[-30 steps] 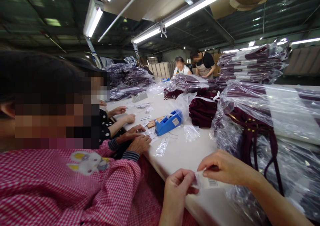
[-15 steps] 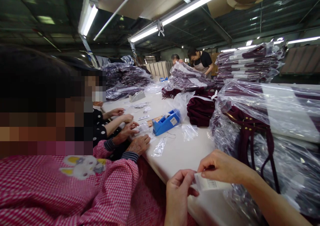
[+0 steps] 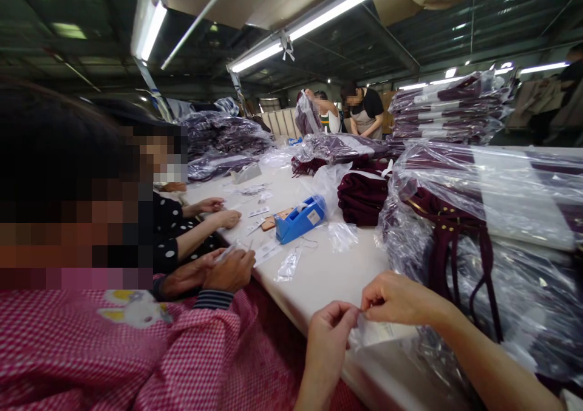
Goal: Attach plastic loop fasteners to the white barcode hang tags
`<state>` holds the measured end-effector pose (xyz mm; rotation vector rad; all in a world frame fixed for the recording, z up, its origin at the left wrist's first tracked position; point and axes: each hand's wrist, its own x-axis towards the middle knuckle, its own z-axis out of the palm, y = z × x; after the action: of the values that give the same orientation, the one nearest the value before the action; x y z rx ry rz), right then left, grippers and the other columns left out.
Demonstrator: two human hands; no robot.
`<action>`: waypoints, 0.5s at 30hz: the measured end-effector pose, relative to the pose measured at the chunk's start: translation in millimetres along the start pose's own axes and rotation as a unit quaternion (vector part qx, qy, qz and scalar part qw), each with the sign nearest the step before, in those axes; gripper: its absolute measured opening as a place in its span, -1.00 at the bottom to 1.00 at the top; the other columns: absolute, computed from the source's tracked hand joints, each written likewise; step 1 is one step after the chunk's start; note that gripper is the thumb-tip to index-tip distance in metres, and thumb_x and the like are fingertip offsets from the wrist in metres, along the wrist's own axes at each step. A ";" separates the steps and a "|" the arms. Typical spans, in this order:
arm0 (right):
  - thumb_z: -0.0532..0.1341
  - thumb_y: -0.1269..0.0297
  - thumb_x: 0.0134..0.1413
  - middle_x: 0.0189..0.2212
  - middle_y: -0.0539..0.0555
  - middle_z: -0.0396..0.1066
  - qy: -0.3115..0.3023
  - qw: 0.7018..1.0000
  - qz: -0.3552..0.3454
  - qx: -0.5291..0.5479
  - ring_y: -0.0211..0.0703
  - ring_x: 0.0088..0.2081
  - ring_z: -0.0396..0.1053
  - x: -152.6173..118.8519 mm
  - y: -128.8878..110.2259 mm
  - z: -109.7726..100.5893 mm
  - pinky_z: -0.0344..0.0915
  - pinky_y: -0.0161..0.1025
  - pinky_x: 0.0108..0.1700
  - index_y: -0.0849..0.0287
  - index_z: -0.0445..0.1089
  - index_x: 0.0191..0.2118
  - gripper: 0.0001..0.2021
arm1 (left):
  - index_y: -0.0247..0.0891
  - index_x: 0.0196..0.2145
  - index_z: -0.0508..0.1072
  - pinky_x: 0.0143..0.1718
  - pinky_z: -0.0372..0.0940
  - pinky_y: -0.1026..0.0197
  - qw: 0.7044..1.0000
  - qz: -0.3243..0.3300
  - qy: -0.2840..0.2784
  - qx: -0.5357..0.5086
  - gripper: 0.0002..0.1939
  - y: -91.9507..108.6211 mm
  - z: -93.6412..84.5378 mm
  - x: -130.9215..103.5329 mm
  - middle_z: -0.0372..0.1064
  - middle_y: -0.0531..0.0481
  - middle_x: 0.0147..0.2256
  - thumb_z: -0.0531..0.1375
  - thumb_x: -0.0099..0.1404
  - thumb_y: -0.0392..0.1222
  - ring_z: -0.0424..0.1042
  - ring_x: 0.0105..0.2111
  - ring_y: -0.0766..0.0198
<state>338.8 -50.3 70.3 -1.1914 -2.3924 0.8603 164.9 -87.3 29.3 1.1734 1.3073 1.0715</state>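
Observation:
My left hand (image 3: pixel 330 335) is closed in a pinch at the table's front edge. My right hand (image 3: pixel 398 302) pinches close beside it, the fingertips of both nearly touching. Between them they hold a small clear plastic bag (image 3: pixel 362 333), which hangs just below the fingers. A pale label (image 3: pixel 385 332) shows under my right hand, its print blurred; I cannot tell whether it sits inside the bag. To the right of my hands are maroon garments (image 3: pixel 462 235) with long straps, wrapped partly in clear plastic.
A blue tape dispenser (image 3: pixel 298 220) stands on the white table (image 3: pixel 319 286), near small clear bags (image 3: pixel 288 265) and printed labels (image 3: pixel 268 250). Wrapped garments (image 3: pixel 449 110) are stacked at the back right. A co-worker's pink checked sleeve (image 3: pixel 214 338) is close on my left; other people work farther off.
My hands stay together at the bag, fingertips now closer; the label's barcode is less visible. The neighbour's hands have drawn back left from the table with a small item. A far co-worker has lifted a wrapped garment.

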 end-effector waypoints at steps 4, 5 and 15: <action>0.18 0.40 -0.13 -0.70 -0.09 0.30 0.005 1.000 0.005 0.006 -0.34 -0.57 0.18 1.0 3.0 4.5 -0.04 -0.41 -0.56 0.21 0.54 -0.50 -0.83 | -0.31 -0.54 0.51 -0.60 0.18 0.34 1.000 0.015 -0.008 0.005 -0.80 4.7 2.9 3.6 0.33 0.09 -0.61 0.28 0.04 -0.09 0.24 -0.63 0.38; 0.17 0.40 -0.11 -0.69 -0.09 0.30 0.011 1.000 0.010 0.013 -0.33 -0.57 0.19 1.4 3.9 5.1 -0.03 -0.41 -0.55 0.22 0.53 -0.51 -0.83 | -0.31 -0.51 0.50 -0.56 0.23 0.33 1.000 0.008 -0.014 -0.018 -0.78 5.1 2.8 5.3 0.37 0.06 -0.56 0.26 0.06 -0.07 0.29 -0.60 0.35; 0.16 0.42 -0.08 -0.65 -0.12 0.23 0.012 0.992 0.022 0.122 -0.32 -0.57 0.14 6.8 11.0 7.4 0.00 -0.40 -0.54 0.22 0.46 -0.05 -0.60 | -0.18 -0.10 0.25 -0.63 0.14 0.41 0.995 0.058 -0.071 -0.026 -0.52 9.7 -8.6 29.8 0.31 -0.03 -0.11 0.09 -0.02 -0.44 0.28 -0.59 0.52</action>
<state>337.5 -42.5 57.7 -1.1532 -2.1730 1.1103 157.3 -56.4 35.8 1.2753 1.1053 1.0788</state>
